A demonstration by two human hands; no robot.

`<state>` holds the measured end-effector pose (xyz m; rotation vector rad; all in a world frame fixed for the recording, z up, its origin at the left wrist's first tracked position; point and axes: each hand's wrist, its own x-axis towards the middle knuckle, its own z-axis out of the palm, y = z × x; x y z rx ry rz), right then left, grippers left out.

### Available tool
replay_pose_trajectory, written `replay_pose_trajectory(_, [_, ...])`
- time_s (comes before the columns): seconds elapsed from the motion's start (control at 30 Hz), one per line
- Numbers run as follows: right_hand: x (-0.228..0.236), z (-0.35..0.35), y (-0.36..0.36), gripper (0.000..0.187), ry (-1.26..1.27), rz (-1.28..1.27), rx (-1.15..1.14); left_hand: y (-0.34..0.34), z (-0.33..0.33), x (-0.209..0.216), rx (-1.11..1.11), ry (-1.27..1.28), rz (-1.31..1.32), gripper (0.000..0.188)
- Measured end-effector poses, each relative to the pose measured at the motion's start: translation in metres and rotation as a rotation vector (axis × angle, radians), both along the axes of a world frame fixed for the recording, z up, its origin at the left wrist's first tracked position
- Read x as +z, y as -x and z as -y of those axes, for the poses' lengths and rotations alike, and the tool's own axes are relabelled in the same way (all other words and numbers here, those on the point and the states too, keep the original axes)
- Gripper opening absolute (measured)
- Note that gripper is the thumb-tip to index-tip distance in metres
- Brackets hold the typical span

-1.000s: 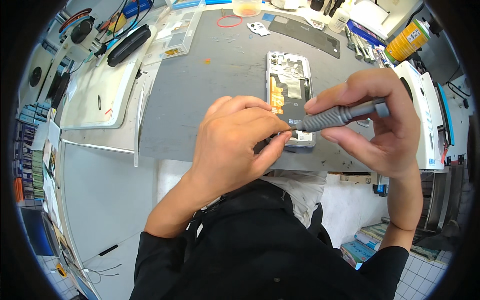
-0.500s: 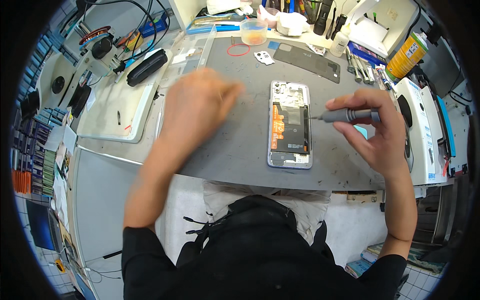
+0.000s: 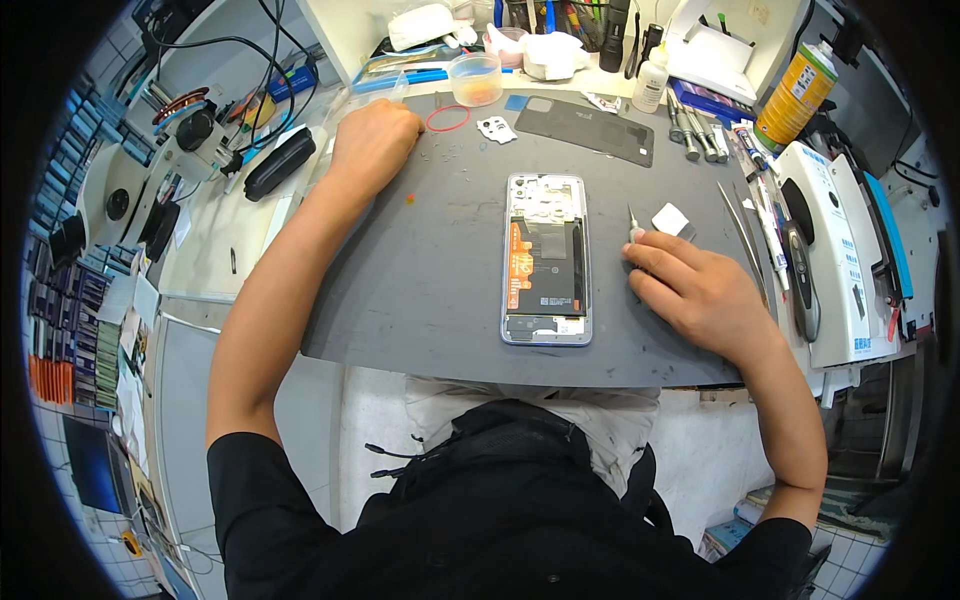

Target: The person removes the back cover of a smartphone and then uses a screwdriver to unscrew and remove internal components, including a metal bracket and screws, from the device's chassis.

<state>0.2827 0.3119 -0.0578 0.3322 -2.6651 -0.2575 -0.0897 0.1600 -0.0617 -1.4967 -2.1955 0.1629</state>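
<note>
An opened smartphone (image 3: 547, 262) lies upright on the grey work mat, its inside showing a black battery and an orange strip. To the right of it, my right hand (image 3: 695, 290) is closed around a screwdriver (image 3: 634, 228), low over the mat. Only the front end and thin tip of the screwdriver show; the handle is hidden under the hand. At the far left of the mat, my left hand (image 3: 375, 145) is curled beside a clear plastic tray (image 3: 380, 92). Its fingertips are turned away, so I cannot see what they hold.
A dark phone back cover (image 3: 585, 128) lies beyond the phone, near a red ring (image 3: 448, 119) and a round clear tub (image 3: 474, 79). Tweezers (image 3: 742, 235) and a small pale block (image 3: 672, 221) lie on the right. A white machine (image 3: 835, 260) borders that side.
My left hand has moved away to the far left of the mat. My right hand has lowered the screwdriver toward the mat. The view has shifted slightly.
</note>
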Motion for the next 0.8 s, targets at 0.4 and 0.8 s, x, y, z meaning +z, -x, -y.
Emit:
replay_pose_trajectory(0.4, [0.010, 0.008, 0.002, 0.029, 0.197, -0.071, -0.033, -0.052, 0.082, 0.047, -0.184, -0.553, 0.226, 0.025])
replay_pose_trajectory(0.8, [0.028, 0.027, -0.042, 0.028, 0.519, 0.141, 0.080, -0.098, 0.326, 0.001, 0.364, -1.013, 0.261, 0.033])
